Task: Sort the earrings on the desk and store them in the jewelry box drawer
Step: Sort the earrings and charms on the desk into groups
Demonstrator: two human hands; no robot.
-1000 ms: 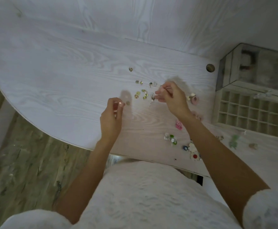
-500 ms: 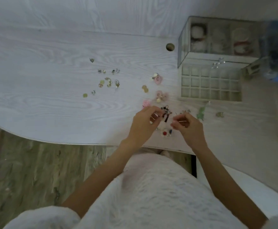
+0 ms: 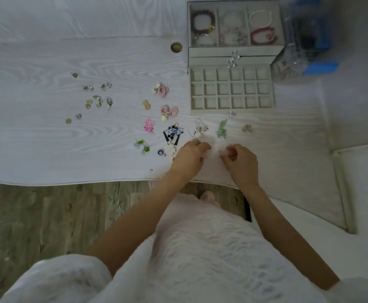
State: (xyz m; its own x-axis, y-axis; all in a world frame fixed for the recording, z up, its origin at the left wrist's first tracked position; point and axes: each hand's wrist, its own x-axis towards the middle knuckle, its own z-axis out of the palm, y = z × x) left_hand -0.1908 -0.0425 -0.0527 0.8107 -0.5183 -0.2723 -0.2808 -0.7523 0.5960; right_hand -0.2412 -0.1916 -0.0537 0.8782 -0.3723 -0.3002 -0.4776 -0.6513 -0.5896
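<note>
- Head view: both hands sit near the desk's [image 3: 47, 149] front edge; the left hand [image 3: 188, 157] and right hand [image 3: 240, 162] have curled fingers, and I cannot tell whether either holds anything (too blurred).
- Bare desk lies between the hands and the open drawer [image 3: 231, 108], its compartments empty.
- Earrings [image 3: 97, 101] lie scattered left of the drawer and in front of it; the box [image 3: 233, 51] stands behind.
- Wood floor below the desk edge.
- Since half a second ago, the hands have moved slightly apart.

Person wears a white textured knit top [image 3: 200, 259], fuzzy sleeves [image 3: 54, 278] pushed up (forearms bare), nearest the desk [image 3: 47, 149] edge.
</note>
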